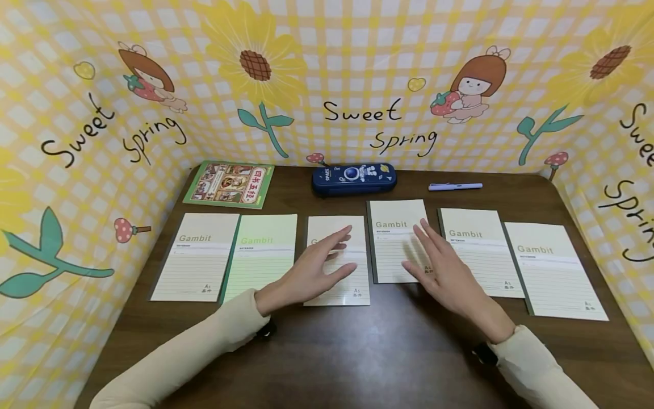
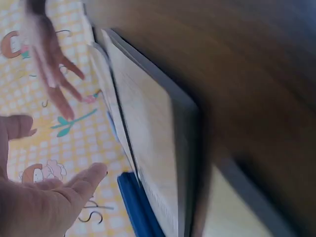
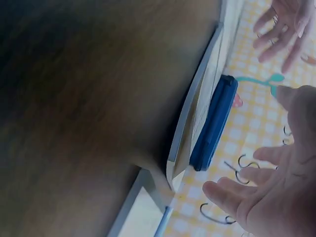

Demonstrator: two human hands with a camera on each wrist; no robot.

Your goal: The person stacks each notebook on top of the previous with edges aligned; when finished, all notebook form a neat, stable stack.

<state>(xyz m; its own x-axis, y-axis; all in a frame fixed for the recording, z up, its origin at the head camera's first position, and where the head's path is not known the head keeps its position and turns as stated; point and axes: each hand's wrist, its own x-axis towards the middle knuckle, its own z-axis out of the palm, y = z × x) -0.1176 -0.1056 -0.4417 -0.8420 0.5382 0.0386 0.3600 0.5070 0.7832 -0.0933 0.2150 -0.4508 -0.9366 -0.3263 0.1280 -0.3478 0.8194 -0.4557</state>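
Room between pencil case and pen; notebook row lies in front, checked wall behind.

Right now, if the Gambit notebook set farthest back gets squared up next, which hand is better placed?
Right, I'd say: in the head view the right hand, empty, overlaps that farthest-back notebook at its right side. The left hand, also empty, overlaps the neighbouring notebook instead.

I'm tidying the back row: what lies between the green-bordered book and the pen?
In the head view, a dark blue pencil case lies between the green-bordered book and the pen, with brown tabletop showing on both sides.
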